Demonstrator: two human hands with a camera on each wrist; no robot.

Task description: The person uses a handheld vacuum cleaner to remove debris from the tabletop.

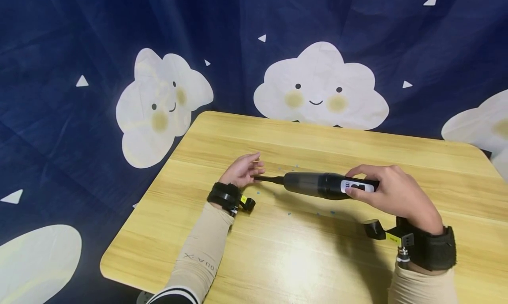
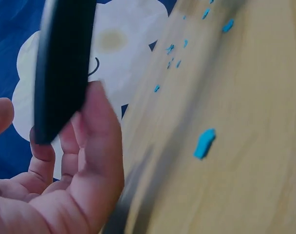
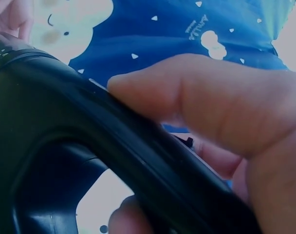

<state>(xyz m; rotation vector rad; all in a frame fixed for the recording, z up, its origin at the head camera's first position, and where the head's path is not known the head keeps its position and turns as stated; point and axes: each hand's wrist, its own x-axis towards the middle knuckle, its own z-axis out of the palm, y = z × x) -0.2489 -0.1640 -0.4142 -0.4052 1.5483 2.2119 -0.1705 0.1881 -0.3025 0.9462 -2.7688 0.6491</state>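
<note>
My right hand (image 1: 397, 191) grips the handle of a black handheld vacuum cleaner (image 1: 305, 184) with a smoky clear dust cup. In the right wrist view the thumb (image 3: 153, 90) lies along the dark handle (image 3: 138, 156), with fingers curled round below it. The vacuum points left above the table, ending in a slim crevice nozzle (image 1: 270, 179). My left hand (image 1: 242, 170) is at the nozzle's tip, palm turned toward it, fingers loosely spread. In the left wrist view the slanted nozzle end (image 2: 65, 73) overlaps those fingers (image 2: 101, 141), which are not wrapped round it.
Small blue scraps (image 2: 205, 144) lie scattered on the wooden table (image 1: 186, 163), several around and below the vacuum. Behind the table hangs a dark blue curtain (image 1: 230, 21) with white clouds. Each wrist wears a black strap with a camera.
</note>
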